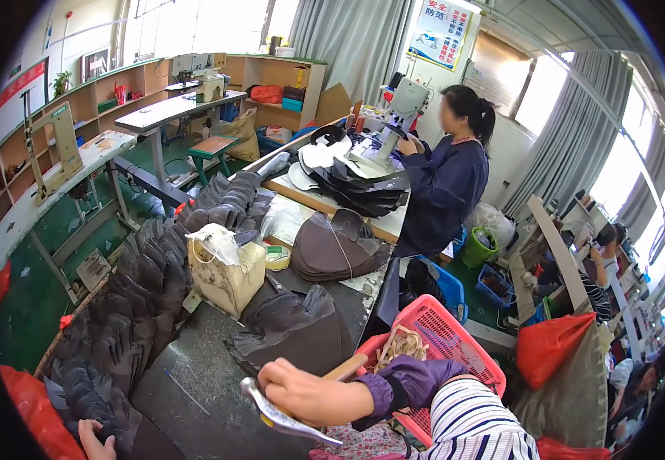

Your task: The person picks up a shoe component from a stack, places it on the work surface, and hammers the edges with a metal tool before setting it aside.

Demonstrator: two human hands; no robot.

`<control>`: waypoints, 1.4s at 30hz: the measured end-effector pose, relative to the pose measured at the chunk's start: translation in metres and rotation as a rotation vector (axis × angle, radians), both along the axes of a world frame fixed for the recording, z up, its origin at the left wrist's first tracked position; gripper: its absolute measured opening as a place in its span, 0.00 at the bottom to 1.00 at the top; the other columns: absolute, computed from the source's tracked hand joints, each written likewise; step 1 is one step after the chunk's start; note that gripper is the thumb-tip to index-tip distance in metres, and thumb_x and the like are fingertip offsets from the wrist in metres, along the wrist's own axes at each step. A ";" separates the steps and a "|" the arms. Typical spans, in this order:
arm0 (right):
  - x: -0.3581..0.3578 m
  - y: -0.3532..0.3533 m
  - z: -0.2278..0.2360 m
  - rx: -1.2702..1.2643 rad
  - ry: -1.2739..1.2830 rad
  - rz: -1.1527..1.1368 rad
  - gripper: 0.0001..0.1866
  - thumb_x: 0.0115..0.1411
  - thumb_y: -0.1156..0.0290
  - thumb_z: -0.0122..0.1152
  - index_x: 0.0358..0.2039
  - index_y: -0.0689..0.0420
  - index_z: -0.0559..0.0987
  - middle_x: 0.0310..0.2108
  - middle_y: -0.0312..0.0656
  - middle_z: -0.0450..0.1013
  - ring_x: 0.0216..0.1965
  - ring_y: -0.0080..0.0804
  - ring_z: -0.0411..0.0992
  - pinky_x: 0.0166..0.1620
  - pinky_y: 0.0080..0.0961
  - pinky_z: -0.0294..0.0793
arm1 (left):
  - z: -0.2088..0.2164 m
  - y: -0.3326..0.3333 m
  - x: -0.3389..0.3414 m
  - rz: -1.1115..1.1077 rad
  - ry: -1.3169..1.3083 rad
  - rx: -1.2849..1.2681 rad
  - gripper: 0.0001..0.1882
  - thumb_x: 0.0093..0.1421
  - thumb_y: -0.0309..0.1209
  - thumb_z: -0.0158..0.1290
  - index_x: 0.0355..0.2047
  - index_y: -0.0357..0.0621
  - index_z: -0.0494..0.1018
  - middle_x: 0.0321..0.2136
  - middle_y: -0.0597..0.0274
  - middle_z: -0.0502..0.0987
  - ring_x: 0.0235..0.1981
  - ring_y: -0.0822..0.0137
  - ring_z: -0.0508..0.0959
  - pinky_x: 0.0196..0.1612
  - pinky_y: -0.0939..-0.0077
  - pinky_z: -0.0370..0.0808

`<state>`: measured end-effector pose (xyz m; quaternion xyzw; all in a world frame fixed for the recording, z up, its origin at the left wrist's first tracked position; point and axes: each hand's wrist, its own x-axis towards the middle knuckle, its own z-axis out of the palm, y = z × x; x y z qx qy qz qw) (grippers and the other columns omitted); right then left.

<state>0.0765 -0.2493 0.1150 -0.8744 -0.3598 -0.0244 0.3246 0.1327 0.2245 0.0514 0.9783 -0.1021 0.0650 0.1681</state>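
Note:
My right hand (306, 391) is closed around a hammer (290, 423), gripping it close to the head. Its curved metal head points toward me, and the wooden handle sticks out behind the hand toward the pink basket. At the lower left edge my left hand (96, 442), partly cut off by the frame, rests by dark shoe-upper pieces (137, 433) with thumb and fingers apart. A long overlapping row of such dark pieces (129, 299) runs along the table's left side. A loose stack of dark pieces (294, 333) lies beyond the hammer.
On the dark tabletop (194, 383) stand a stained cream block-shaped container (229, 280), a tape roll (276, 257) and a tied bundle of dark pieces (336, 249). A pink basket (455, 337) sits to the right. Farther off, a person (451, 180) works at a sewing machine (405, 107).

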 end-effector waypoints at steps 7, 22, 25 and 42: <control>-0.017 0.018 -0.006 0.068 0.061 0.099 0.11 0.50 0.76 0.56 0.32 0.67 0.68 0.39 0.51 0.60 0.41 0.45 0.61 0.47 0.31 0.64 | 0.018 -0.008 -0.026 -0.223 0.103 0.056 0.11 0.52 0.22 0.58 0.37 0.37 0.72 0.36 0.44 0.72 0.37 0.47 0.73 0.45 0.61 0.70; -0.027 0.002 -0.004 0.010 0.243 0.121 0.09 0.56 0.76 0.57 0.35 0.66 0.70 0.41 0.52 0.64 0.41 0.47 0.66 0.47 0.30 0.68 | 0.026 0.004 -0.054 -0.005 0.642 -0.585 0.12 0.52 0.19 0.56 0.38 0.31 0.75 0.32 0.61 0.78 0.36 0.73 0.75 0.39 0.78 0.73; -0.030 -0.003 0.001 0.006 0.305 0.107 0.09 0.56 0.77 0.57 0.35 0.66 0.70 0.41 0.51 0.64 0.41 0.47 0.65 0.47 0.30 0.68 | 0.049 -0.013 -0.068 0.062 0.770 -0.683 0.12 0.55 0.18 0.53 0.41 0.30 0.74 0.35 0.64 0.79 0.37 0.75 0.75 0.41 0.80 0.73; -0.034 0.008 -0.014 0.057 0.484 0.099 0.14 0.57 0.76 0.60 0.43 0.64 0.70 0.29 0.51 0.69 0.31 0.54 0.72 0.34 0.42 0.72 | -0.034 -0.228 -0.144 -0.195 0.102 -0.490 0.08 0.59 0.22 0.54 0.39 0.35 0.73 0.29 0.52 0.77 0.31 0.57 0.79 0.36 0.68 0.75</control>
